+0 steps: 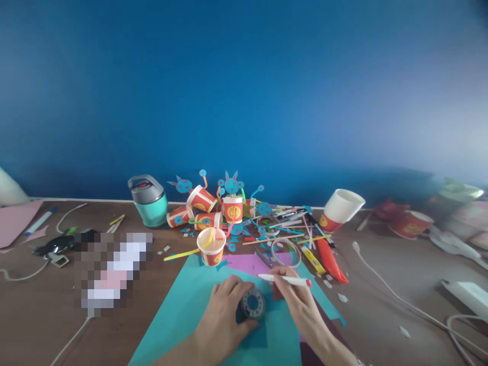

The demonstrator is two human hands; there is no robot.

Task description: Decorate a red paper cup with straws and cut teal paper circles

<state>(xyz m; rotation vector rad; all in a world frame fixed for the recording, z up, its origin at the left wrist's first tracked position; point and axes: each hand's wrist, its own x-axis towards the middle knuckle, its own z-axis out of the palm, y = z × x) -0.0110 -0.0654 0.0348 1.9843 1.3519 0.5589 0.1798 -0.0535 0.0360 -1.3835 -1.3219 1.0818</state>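
Observation:
My left hand [226, 315] is closed around the side of a small dark ring, which looks like a roll of tape [253, 304], over a teal paper sheet [168, 325]. Between the fingers of my right hand [295, 295] is a white marker [285, 279] with a red end, lying nearly level and pointing left. A purple sheet [244, 263] shows at the far edge of the teal one. Just beyond the marker are a clear ring [285, 253] and what look like dark-handled scissors [263, 256].
Behind the paper stand several red paper cups [232, 209] with straw arms and blue cut-out faces. A paper cup [211, 246] with straws is nearest. Around them are a teal flask [149, 203], a tall white cup [341, 209], a red pouch [331, 262], a yellow pack [313, 260] and cables [396, 295].

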